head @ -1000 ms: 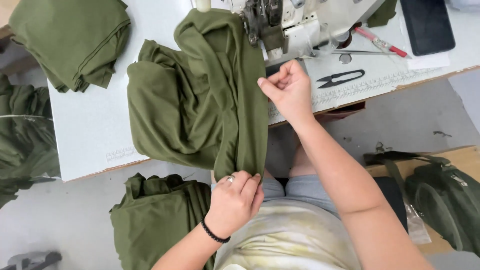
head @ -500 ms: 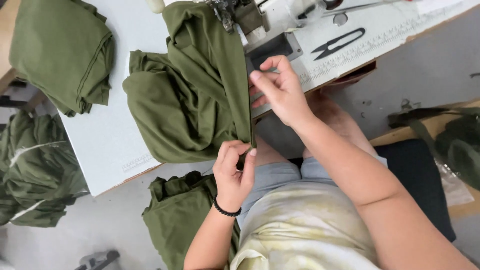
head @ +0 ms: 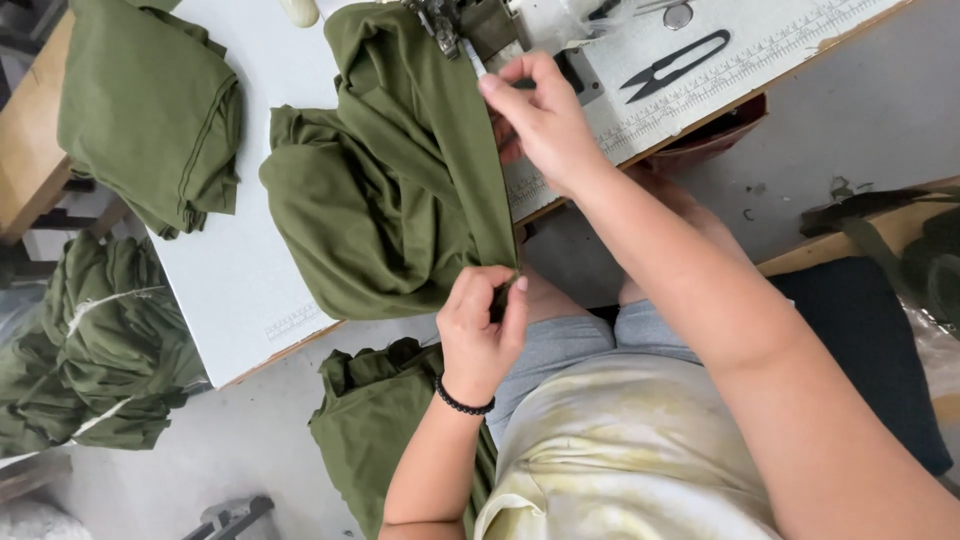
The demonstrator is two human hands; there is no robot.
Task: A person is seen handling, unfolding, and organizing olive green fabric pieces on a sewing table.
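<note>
Sewing machine (head: 470,25) cut off at the top edge, green cloth's (head: 400,190) corner hidden inside the left hand (head: 480,330) (fingers closed), right elbow out of view

Right hand (head: 545,125) has moved up the seam edge of the olive-green knit garment (head: 400,190): 1.0 s ago it lay mid-table near the black thread snips (head: 672,65); now its fingertips pinch the fabric just beside the metal presser foot of the sewing machine (head: 462,28). Left hand (head: 482,330), a second ago gripping the hanging fold low against the lap, has risen to the table edge and now pinches the garment's lower corner between thumb and forefinger. The fabric edge between the hands now lies straighter and more taut. The head view has shifted; the folded olive-green stack (head: 150,110) sits nearer the top-left corner.
</note>
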